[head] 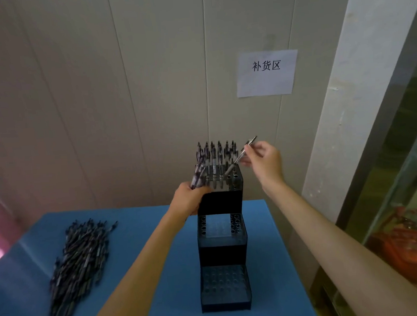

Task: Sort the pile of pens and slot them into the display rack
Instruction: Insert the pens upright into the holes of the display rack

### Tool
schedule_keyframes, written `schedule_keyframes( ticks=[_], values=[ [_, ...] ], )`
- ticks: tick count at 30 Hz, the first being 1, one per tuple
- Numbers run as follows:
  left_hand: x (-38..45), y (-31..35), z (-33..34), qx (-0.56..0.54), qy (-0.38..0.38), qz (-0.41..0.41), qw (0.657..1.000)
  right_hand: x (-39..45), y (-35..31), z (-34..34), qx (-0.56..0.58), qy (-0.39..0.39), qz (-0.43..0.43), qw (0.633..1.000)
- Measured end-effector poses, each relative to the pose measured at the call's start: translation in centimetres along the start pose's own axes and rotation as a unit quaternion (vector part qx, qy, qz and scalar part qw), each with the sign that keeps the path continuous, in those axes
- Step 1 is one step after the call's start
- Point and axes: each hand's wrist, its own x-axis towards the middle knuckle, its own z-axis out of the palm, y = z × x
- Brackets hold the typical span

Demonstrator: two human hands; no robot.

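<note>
Head view: right hand [265, 159] pinches one slim dark pen [242, 155], tip tilted down at the top tier of the black three-tier plastic rack [221, 244] — back rows already filled. Left hand [189, 199] grips a bundle of pens [199, 176] beside it. Loose pen pile [78, 265] lies left on blue table [146, 237].
</note>
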Motion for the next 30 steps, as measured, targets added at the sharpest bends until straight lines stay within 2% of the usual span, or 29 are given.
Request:
schedule_keyframes(
  ticks=[4,10,16,26,30],
  values=[
    [0.7,0.7,-0.7,0.075,0.066,0.044,0.994,1.9,-0.4,0.6,-0.140,-0.007,-0.127,0.982],
    [1.6,1.2,-1.4,0.106,0.080,0.051,0.990,2.5,0.1,1.9,-0.215,-0.036,-0.181,0.959],
    [2.0,0.9,-1.6,0.105,0.067,0.045,0.991,3.1,-0.5,2.5,-0.254,-0.050,-0.183,0.949],
    [2.3,0.6,-1.9,0.093,0.056,0.047,0.993,3.4,1.1,3.0,-0.338,-0.095,-0.112,0.930],
    [2.1,0.5,-2.1,0.093,0.052,0.048,0.993,3.2,2.0,3.2,-0.333,-0.099,-0.089,0.934]
  ],
)
